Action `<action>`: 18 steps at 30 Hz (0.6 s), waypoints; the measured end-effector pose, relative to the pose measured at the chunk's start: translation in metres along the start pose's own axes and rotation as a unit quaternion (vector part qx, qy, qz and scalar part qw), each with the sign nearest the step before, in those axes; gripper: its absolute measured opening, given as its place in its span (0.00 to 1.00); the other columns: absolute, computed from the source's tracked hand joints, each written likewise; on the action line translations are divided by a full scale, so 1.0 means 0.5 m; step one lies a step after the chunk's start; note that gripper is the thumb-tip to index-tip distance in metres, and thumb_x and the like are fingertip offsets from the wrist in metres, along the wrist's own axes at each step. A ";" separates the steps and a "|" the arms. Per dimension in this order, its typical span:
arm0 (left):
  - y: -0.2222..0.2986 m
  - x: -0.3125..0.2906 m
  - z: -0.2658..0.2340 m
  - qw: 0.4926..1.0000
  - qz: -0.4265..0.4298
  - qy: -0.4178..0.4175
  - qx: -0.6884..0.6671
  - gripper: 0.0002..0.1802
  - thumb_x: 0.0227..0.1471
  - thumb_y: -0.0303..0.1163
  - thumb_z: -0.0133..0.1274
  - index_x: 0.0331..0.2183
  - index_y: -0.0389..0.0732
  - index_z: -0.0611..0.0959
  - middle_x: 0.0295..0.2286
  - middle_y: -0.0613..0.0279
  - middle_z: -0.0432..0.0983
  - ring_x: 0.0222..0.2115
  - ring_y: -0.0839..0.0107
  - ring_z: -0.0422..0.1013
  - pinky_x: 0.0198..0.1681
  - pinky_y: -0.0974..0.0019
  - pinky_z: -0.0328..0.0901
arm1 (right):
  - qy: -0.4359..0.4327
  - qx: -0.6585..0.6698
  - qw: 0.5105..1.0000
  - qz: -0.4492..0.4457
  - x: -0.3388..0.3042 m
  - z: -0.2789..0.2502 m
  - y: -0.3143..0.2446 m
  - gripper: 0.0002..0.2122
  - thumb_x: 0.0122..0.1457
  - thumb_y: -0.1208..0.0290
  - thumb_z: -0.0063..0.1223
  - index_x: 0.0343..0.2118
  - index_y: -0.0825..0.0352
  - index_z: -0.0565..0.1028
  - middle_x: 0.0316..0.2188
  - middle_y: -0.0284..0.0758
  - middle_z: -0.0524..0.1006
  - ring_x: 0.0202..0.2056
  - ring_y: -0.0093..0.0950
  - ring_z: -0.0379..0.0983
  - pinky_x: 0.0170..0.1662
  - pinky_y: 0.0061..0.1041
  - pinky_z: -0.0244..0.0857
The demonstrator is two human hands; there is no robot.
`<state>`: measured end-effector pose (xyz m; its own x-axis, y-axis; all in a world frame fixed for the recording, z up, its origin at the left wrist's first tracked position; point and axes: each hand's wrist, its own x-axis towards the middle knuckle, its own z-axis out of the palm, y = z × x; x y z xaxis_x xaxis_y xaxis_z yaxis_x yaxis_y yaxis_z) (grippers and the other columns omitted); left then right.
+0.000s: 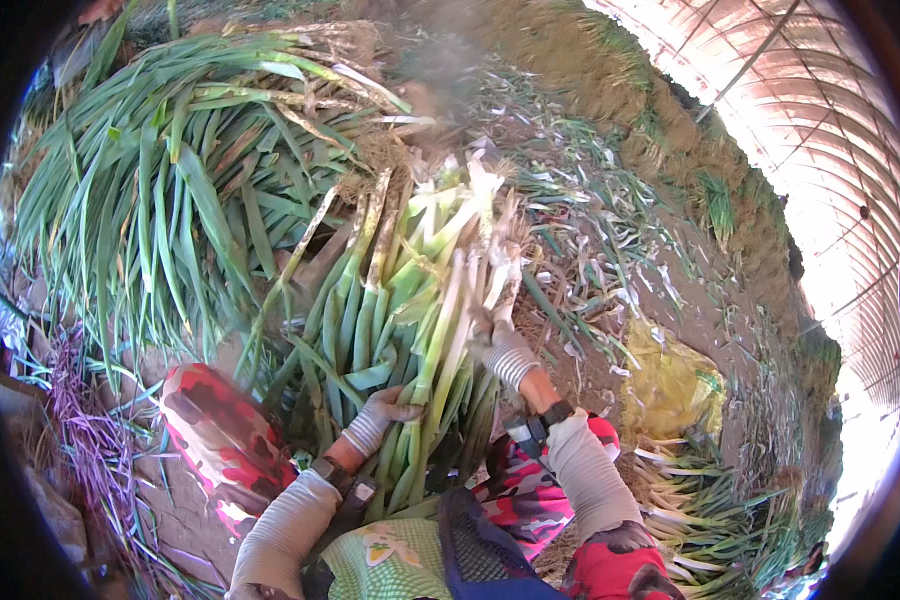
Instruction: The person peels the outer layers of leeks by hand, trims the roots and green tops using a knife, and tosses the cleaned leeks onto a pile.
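Observation:
My left hand, in a pale striped glove, is closed on the green leaves of a green onion over my lap. My right hand, gloved too, is closed at the pale lower stems, slightly smeared by motion; its fingertips are partly hidden. The held stalks point away from me, with white root ends farthest off. Under and beside them lies a loose heap of thick green onions, some with brown, withered outer leaves.
A large pile of uncleaned green onions spreads at the far left. Peeled onions lie in a row at the near right, beside a yellow mesh bag. Leaf scraps litter the soil. Purple strands lie left of my knee.

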<state>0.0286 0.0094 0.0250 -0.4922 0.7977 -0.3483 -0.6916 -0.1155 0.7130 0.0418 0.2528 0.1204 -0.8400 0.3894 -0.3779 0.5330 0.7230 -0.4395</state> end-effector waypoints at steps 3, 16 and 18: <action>0.001 0.032 0.033 0.948 0.122 0.008 0.293 0.21 0.44 0.32 0.58 0.41 0.33 0.75 0.32 0.58 0.76 0.32 0.69 0.71 0.40 0.68 0.64 | 0.063 0.032 0.997 0.002 0.038 -0.012 0.039 0.27 0.53 0.63 0.49 0.49 0.79 0.57 0.23 0.38 0.71 0.19 0.26 0.67 0.26 0.26 0.69; 0.156 0.068 -0.055 0.647 0.281 0.430 0.563 0.06 0.42 0.33 0.51 0.26 0.45 0.79 0.22 0.53 0.74 0.23 0.52 0.71 0.26 0.55 0.64 | -0.120 0.006 0.980 -0.160 -0.107 0.072 -0.115 0.25 0.51 0.62 0.53 0.42 0.78 0.59 0.29 0.47 0.74 0.34 0.36 0.73 0.37 0.28 0.70; 0.188 0.066 -0.071 0.635 0.224 0.433 0.599 0.06 0.42 0.35 0.51 0.25 0.45 0.79 0.22 0.53 0.75 0.23 0.53 0.71 0.27 0.56 0.65 | -0.165 0.041 0.978 -0.117 -0.097 0.092 -0.124 0.29 0.51 0.61 0.53 0.46 0.80 0.57 0.27 0.45 0.74 0.32 0.34 0.73 0.38 0.28 0.68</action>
<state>-0.0713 0.0040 0.0588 -0.9628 0.1587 0.2186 0.2635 0.7304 0.6302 0.0542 0.1629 0.1284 -0.8682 0.0028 -0.4962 0.3479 0.7164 -0.6047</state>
